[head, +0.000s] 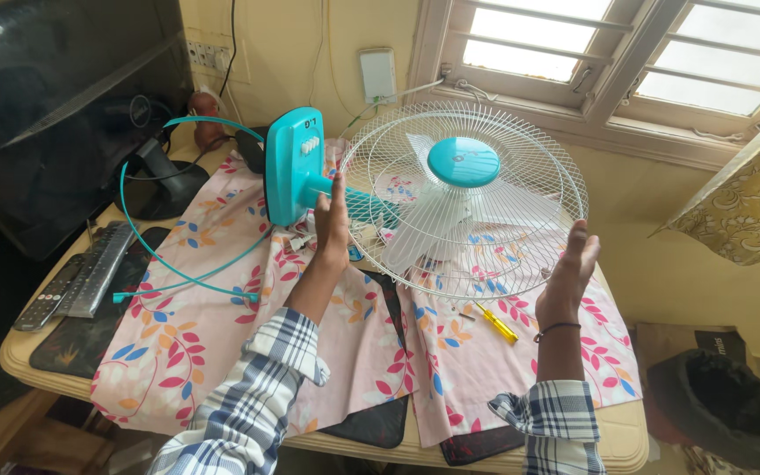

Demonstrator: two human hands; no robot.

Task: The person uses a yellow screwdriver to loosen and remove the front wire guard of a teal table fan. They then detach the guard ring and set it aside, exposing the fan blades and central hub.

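The left hand (332, 220) was up behind the fan (450, 198), with its fingers straight and close together, pressed flat on the back of the white wire cage (521, 132). The teal neck of the fan ran just past those fingers to the teal base (290, 167), which stood on its edge to their left. The right hand (573, 264) was open too, fingers straight and together, touching the cage rim at its lower right side. So the fan was held up between the two flat hands, above the table (626, 440). The round teal cap (464, 161) sat in the middle of the cage, and the pale blades (424, 233) were inside the cage.

A teal ring (147, 255) lay on the flowered cloth (195, 334), left of the left fingers. A yellow screwdriver (496, 324) lay on the cloth between the two wrists, below the cage. Remote controls (72, 286) lay far to the left, near a dark screen (54, 114). A dark bin (719, 405) stood on the floor, down past the right hand, and I could not tell what was in it
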